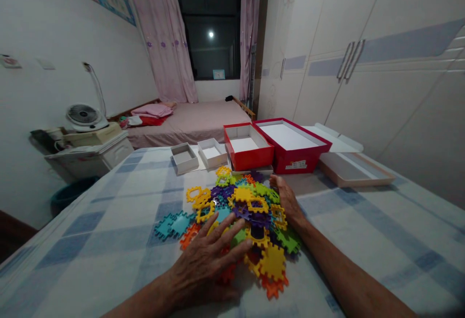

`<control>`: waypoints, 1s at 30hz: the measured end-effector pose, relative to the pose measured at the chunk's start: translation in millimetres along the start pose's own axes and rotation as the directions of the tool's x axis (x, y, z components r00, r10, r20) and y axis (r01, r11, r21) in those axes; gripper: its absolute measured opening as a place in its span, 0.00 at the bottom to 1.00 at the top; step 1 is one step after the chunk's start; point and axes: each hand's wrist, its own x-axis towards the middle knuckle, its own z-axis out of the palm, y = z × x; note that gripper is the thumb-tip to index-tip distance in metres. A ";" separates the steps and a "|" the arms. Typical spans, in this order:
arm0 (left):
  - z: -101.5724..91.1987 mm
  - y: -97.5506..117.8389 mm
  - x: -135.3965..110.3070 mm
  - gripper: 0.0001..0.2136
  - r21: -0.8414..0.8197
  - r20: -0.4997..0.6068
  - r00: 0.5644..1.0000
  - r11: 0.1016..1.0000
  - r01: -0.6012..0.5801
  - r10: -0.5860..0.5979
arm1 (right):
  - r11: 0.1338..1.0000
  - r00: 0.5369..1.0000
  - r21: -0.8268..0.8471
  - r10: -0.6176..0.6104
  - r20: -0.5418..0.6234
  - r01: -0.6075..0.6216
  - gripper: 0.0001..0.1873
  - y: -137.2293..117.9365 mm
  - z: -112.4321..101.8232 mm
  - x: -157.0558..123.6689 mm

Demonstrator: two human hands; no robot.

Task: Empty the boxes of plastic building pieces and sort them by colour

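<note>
Nearest, the left hand lies flat, fingers spread, on the near edge of the heap of puzzle pieces on the table, light stiff notched plastic, likely easiest pinched by an edge, while the right hand, open, cups its far side before the red boxes.

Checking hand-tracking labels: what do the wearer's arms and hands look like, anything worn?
Both forearms are bare to the frame edge: no sleeves in view. The left hand and right hand show no gloves, and no ring, watch or bracelet is visible. No markings can be made out.
</note>
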 end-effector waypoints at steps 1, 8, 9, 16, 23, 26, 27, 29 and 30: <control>2.6 -0.2 1.5 0.35 0.021 -0.006 1.000 0.999 0.030 -0.030 | 1.000 1.000 -0.008 -0.005 -0.010 0.005 0.30 0.5 0.2 0.1; 1.3 -19.1 -6.9 0.36 -0.051 -0.098 0.973 0.977 0.207 -0.211 | 0.956 0.986 0.261 0.153 -0.062 -0.132 0.33 5.4 -1.7 1.4; 3.7 -24.6 -17.0 0.33 -0.059 -0.136 0.932 0.942 0.330 -0.335 | 0.947 0.983 0.285 0.174 -0.065 -0.149 0.33 5.7 -1.7 1.9; 34.6 -52.8 -59.1 0.27 -0.344 0.032 0.451 0.414 0.843 -0.892 | 0.951 0.985 0.274 0.166 -0.049 -0.147 0.36 6.8 1.3 5.5; 15.2 -80.8 -15.8 0.25 -0.273 0.059 0.637 0.601 0.751 -0.769 | 0.956 0.985 0.246 0.171 -0.031 -0.158 0.35 4.5 0.2 2.3; 17.0 -113.7 9.9 0.25 -0.244 0.074 0.761 0.728 0.640 -0.644 | 0.972 0.993 0.206 0.120 -0.016 -0.114 0.33 4.8 -0.3 1.4; 20.0 -123.5 20.4 0.26 -0.258 0.095 0.791 0.753 0.605 -0.604 | 0.975 0.994 0.195 0.109 -0.010 -0.105 0.33 4.6 -0.5 1.1; 27.6 -137.8 42.3 0.27 -0.300 0.148 0.818 0.763 0.573 -0.556 | 0.977 0.994 0.186 0.106 0.003 -0.105 0.32 3.4 -1.0 0.5; 31.5 -141.9 52.4 0.27 -0.326 0.177 0.823 0.756 0.567 -0.540 | 0.977 0.994 0.187 0.109 0.006 -0.108 0.32 2.6 -1.5 0.2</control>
